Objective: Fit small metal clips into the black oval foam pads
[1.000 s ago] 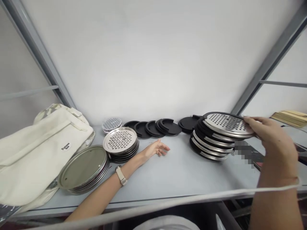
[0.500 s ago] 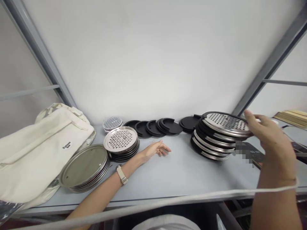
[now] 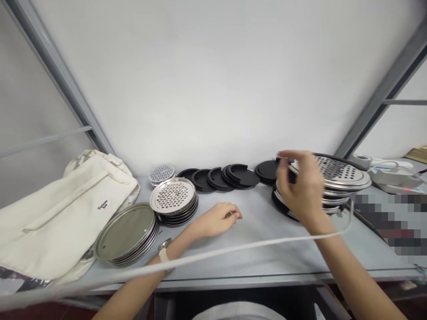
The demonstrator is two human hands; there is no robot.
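Note:
My right hand (image 3: 302, 191) is raised in front of a leaning stack of perforated steel discs in black rims (image 3: 333, 195) at the right. Its fingers curl round the left rim of the top disc (image 3: 336, 171), and the hand is slightly blurred. On the grey tabletop (image 3: 260, 249), my left hand (image 3: 216, 220) rests with fingers loosely curled and nothing visible in them. A watch (image 3: 163, 254) is on that wrist. To the left of that hand is a second stack of perforated discs (image 3: 173, 195).
A pile of plain metal plates (image 3: 125, 231) lies front left beside a cream cloth bag (image 3: 56, 213). Black rubber rings (image 3: 227, 175) and a small perforated disc (image 3: 162, 173) line the back wall. A white cord (image 3: 233, 251) crosses the front. Grey frame posts stand on both sides.
My right hand has moved from the right edge of the top disc across to its left rim. My left hand's fingers have curled in. The view has shifted right.

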